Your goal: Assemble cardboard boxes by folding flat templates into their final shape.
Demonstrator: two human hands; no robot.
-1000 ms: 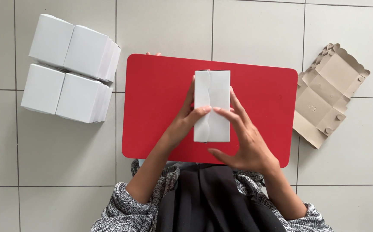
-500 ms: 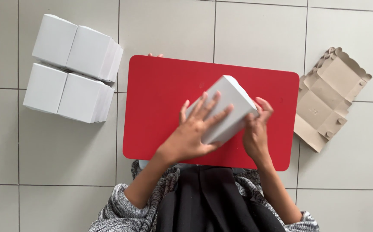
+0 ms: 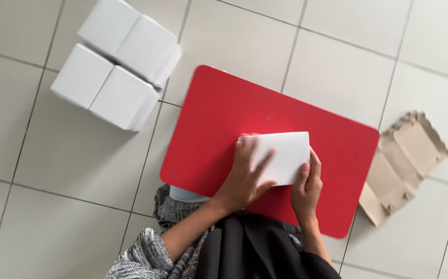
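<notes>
White box now flat on red board — left hand spread atop, right hand grip pinching edge.

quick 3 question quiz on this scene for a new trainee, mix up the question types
1. True or false: both hands touch the white box on the red board.
2. Which hand lies flat across the top of the white box?
A. the left hand
B. the right hand
C. neither
3. Fill in: the flat brown cardboard piece lies on the tiled floor to the ___ of the red board, as seen in the picture.

Key
1. True.
2. A. The right hand grips the box's near right corner instead.
3. Right. The stacked white boxes lie on the opposite side.
</notes>
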